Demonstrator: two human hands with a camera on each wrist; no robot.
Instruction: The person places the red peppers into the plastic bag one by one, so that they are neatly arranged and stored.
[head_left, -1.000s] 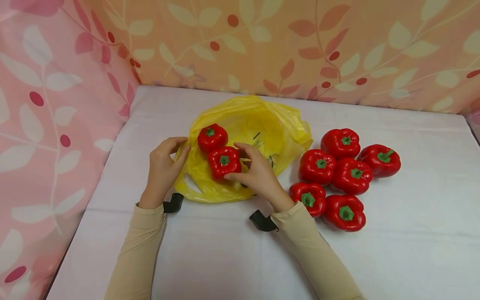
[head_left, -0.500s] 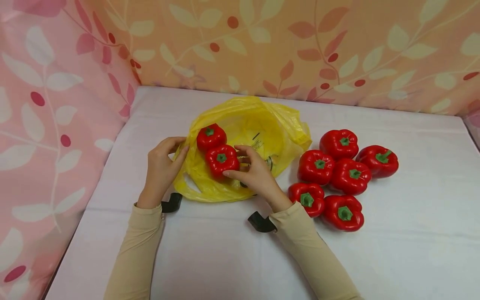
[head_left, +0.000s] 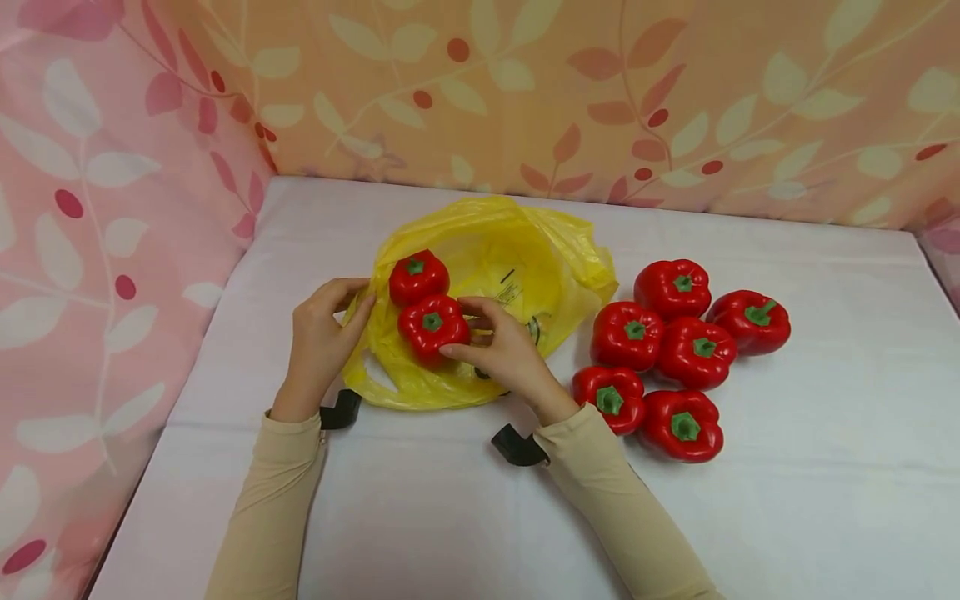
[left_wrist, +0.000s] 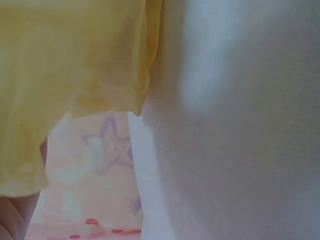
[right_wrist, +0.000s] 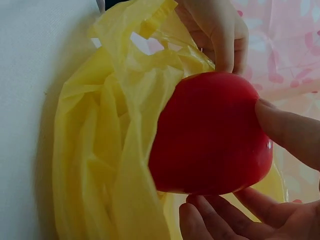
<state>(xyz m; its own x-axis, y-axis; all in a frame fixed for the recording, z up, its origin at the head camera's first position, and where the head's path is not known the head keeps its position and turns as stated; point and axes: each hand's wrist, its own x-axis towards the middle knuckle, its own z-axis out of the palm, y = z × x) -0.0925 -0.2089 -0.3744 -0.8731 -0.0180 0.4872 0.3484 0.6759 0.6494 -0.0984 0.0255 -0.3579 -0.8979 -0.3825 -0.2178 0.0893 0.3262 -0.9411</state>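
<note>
A yellow plastic bag (head_left: 525,242) lies with its mouth spread wide on the white cloth. My left hand (head_left: 321,333) pinches the left edge of the bag between thumb and fingers. My right hand (head_left: 504,350) holds a red bell pepper (head_left: 433,329) from its right side, over the near part of the bag's mouth. In the right wrist view the thumb and fingers are curled round this pepper (right_wrist: 215,135), and the bag (right_wrist: 100,165) hangs beside it. Another red bell pepper (head_left: 417,279) sits inside the bag, just behind the held one.
To the right of the bag stands a cluster of several red bell peppers (head_left: 696,352), close to my right forearm. A patterned orange curtain (head_left: 525,92) rises behind the table, and a pink one (head_left: 90,292) along its left side.
My right hand has shifted slightly left with the pepper, further over the bag. My left hand keeps its grip on the bag's edge. The whole head view has drifted a little.
</note>
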